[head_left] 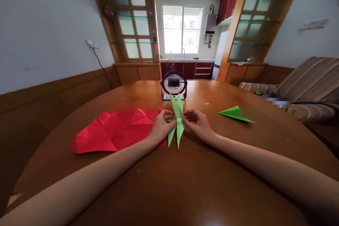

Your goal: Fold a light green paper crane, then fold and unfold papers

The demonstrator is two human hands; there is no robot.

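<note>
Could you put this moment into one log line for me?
left hand: pinching green folded paper | right hand: pinching it too | nearby: red sheet, fan, green paper plane

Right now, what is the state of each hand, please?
Left hand: closed, pinching the left side of the green folded paper.
Right hand: closed, pinching the right side of the same paper.

2 bare forearms stretched forward, left hand (161,126) and right hand (198,123) close together, fingers pinched
</note>
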